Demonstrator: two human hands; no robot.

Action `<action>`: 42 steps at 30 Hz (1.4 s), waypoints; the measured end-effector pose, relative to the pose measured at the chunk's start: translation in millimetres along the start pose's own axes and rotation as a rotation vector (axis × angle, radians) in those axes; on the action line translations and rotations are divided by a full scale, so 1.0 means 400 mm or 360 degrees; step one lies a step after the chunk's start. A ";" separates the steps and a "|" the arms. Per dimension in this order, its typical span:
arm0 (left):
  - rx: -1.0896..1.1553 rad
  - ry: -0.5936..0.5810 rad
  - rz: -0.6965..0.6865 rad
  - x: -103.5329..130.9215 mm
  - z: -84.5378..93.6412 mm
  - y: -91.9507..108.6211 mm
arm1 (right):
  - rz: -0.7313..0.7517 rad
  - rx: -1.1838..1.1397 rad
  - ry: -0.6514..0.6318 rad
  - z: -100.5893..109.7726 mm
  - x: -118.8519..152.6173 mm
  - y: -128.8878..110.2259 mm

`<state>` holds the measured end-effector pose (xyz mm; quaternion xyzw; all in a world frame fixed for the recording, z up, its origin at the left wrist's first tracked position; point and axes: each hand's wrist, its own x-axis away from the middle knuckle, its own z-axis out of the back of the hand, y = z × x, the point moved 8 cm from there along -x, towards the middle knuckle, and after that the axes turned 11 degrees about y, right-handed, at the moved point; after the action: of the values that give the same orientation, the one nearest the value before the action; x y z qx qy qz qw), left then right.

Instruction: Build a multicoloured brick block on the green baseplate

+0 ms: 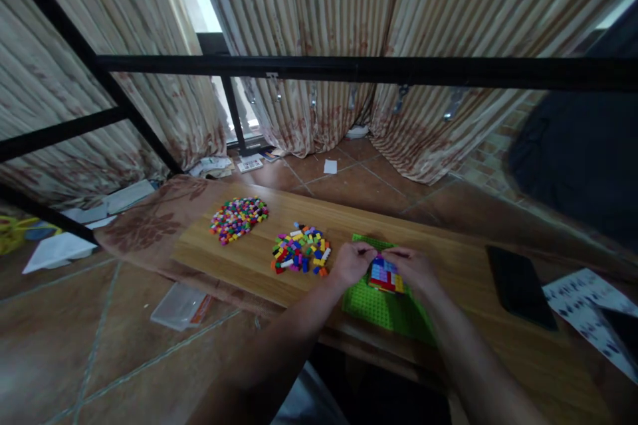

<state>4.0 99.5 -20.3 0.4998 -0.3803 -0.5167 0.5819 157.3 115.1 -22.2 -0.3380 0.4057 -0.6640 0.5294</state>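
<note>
My left hand (353,262) and my right hand (409,267) meet over a green studded baseplate (371,305), fingertips pinched close together. Between them shows a small purple-pink toy brick (379,255), at the far edge of a built block of bricks (386,277). This block has light blue, purple, red and yellow rows and sits on the baseplate. Both hands' fingers are closed at the small brick; whether it is pressed onto the block cannot be made out. To the left lies a loose pile of mixed larger bricks (302,249).
A second pile of small colourful bricks (239,218) lies farther left on the wooden table (199,246). A dark phone-like slab (518,285) rests at the right, with a printed sheet (591,312) beyond. A clear plastic box (179,305) stands on the floor. A black metal rail (319,68) crosses behind.
</note>
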 end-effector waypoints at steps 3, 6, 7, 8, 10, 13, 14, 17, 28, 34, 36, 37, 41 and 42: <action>0.0026 0.0121 -0.0011 0.028 0.026 0.016 | -0.0014 -0.0040 -0.0024 -0.003 0.010 0.003; 0.0053 0.0193 -0.0070 0.088 0.081 0.035 | -0.0042 -0.0105 0.0080 0.012 0.029 0.016; 0.0026 0.0177 -0.0103 0.113 0.104 0.038 | -0.0041 -0.0130 0.0167 0.026 0.038 0.021; -0.0024 0.0154 -0.0128 0.139 0.131 0.038 | -0.0023 -0.0149 0.0275 0.044 0.050 0.025; -0.0164 0.0173 -0.0155 0.185 0.201 0.027 | 0.0061 -0.0151 0.0502 0.088 0.081 0.030; -0.0483 0.0458 -0.0112 0.228 0.339 -0.010 | 0.0217 -0.0088 0.0730 0.143 0.138 0.036; -0.0593 0.0533 -0.0101 0.235 0.377 -0.020 | 0.0247 -0.0069 0.0763 0.155 0.155 0.039; -0.0842 0.0590 -0.0100 0.233 0.434 -0.042 | 0.0256 -0.0012 0.0772 0.172 0.194 0.049; -0.1216 0.0534 -0.0252 0.193 0.420 -0.045 | 0.0137 0.0077 0.0761 0.197 0.230 0.077; -0.1215 0.0554 -0.0244 0.198 0.428 -0.049 | 0.0250 0.0092 0.0767 0.203 0.231 0.103; -0.1192 0.0558 -0.0219 0.200 0.429 -0.050 | 0.0305 0.0132 0.0805 0.217 0.229 0.105; -0.1167 0.0553 -0.0213 0.201 0.427 -0.048 | 0.0321 0.0151 0.0827 0.226 0.227 0.109; -0.0942 0.0475 -0.0296 0.200 0.388 -0.020 | 0.0354 0.0258 0.0866 0.251 0.209 0.137; -0.0856 0.0446 -0.0326 0.199 0.372 -0.009 | 0.0364 0.0287 0.0867 0.253 0.203 0.144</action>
<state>-125.3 -6.3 1.8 0.4299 -0.0938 -0.5809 0.6848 253.9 11.0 -27.6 -0.0513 0.5076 -0.6995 0.5003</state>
